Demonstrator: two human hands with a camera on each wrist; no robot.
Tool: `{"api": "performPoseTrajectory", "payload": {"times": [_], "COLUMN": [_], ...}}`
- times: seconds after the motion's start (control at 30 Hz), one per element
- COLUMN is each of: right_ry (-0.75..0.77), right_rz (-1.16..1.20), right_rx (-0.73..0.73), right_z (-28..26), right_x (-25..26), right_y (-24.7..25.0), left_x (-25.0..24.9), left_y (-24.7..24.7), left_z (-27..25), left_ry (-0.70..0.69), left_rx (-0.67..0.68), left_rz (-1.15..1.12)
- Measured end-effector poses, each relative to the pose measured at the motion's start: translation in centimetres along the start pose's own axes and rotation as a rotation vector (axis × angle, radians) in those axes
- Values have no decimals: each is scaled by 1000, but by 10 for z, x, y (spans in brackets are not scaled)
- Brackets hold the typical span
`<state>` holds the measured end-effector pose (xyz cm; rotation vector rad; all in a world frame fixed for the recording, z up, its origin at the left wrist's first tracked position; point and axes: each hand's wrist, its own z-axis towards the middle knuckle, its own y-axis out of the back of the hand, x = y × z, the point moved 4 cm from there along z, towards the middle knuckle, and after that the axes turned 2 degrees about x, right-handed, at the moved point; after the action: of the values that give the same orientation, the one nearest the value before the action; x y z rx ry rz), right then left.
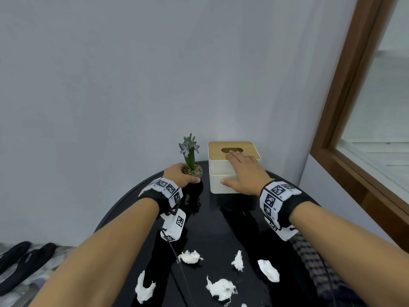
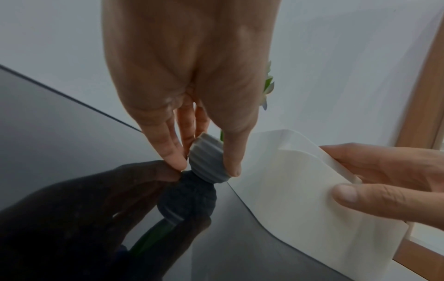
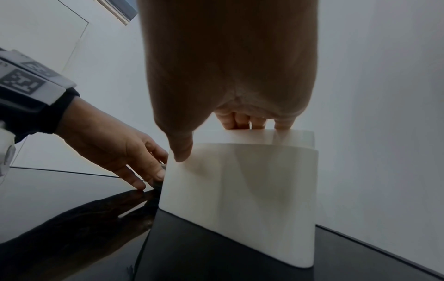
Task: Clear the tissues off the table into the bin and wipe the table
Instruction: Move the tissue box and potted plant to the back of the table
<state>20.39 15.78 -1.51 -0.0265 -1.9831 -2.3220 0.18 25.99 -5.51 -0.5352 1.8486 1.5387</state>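
Several crumpled white tissues [image 1: 221,289] lie scattered on the near part of the round black glass table [image 1: 212,229]. At the table's far edge, my left hand [image 1: 187,176] grips a small grey ribbed pot [image 2: 207,163] holding a purple-flowered plant [image 1: 190,149]; thumb and fingers pinch its sides. Right of it stands a white tissue box [image 1: 221,185] with a wooden lid [image 1: 243,146]. My right hand [image 1: 228,167] holds this box, fingers over the top and thumb [image 3: 182,150] pressed on the near face. No bin shows in any view.
A grey wall stands close behind the table. A wooden window frame [image 1: 345,107] runs along the right. A checked cloth [image 1: 316,269] lies at the table's right edge. Black slippers [image 1: 22,262] sit on the floor at lower left.
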Motion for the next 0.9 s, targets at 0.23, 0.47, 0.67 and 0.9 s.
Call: {"api": "performPoseTrajectory", "payload": {"times": [0.23,0.47,0.67,0.9], "right_ry": [1,-8,-13,-16], "right_rz": [12,35,54,63], "right_rx": [-13,-25,-21,-5], "right_z": [0,2,1,1], "right_x": [-1,-1,-2,-2], "right_y": [-2,-3,-2,-2], "left_x": [2,3,3,2], "left_y": [-2,-2,-2,-2], "left_z": [4,5,4,1], "left_ry": [-5,-5,4,19], "left_rx": [3,11,33,40], "left_rz": [-33,-22,-21,-37]}}
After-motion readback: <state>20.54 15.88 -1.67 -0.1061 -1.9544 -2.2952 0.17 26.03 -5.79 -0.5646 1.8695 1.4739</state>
